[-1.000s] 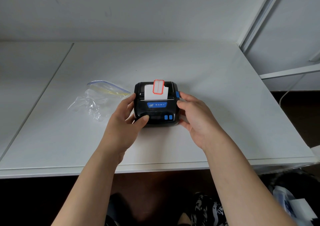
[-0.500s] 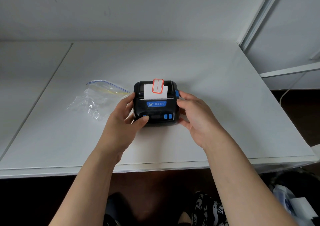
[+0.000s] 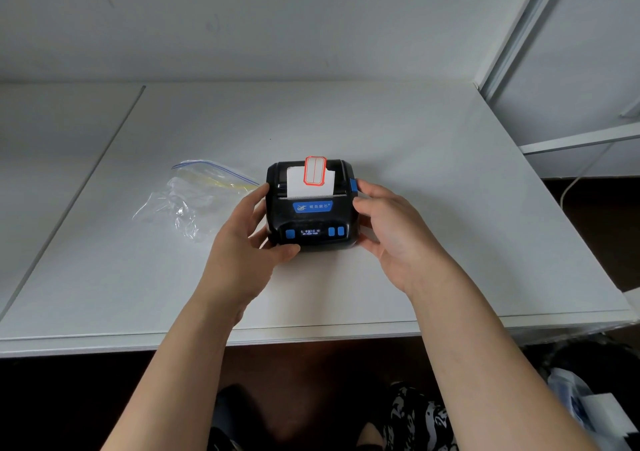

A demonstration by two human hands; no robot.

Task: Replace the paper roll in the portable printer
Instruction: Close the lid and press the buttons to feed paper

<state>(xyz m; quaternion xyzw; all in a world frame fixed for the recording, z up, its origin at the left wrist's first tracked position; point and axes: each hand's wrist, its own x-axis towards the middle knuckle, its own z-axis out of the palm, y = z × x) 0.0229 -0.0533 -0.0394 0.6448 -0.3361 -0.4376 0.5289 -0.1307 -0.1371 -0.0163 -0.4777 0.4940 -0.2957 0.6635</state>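
While a clear zip bag (image 3: 194, 197) lies to the left on the white table (image 3: 433, 180), the black printer (image 3: 311, 208), button panel facing the person, paper strip (image 3: 310, 182) pointing away, is clasped between the left hand (image 3: 244, 242) and right hand (image 3: 391, 232).

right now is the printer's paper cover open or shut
Shut. The printer lid sits flush, paper feeding out through the slot; both hands only hold its sides.

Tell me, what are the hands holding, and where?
Both hold the black printer by its sides: left hand on its left side, right hand on its right.
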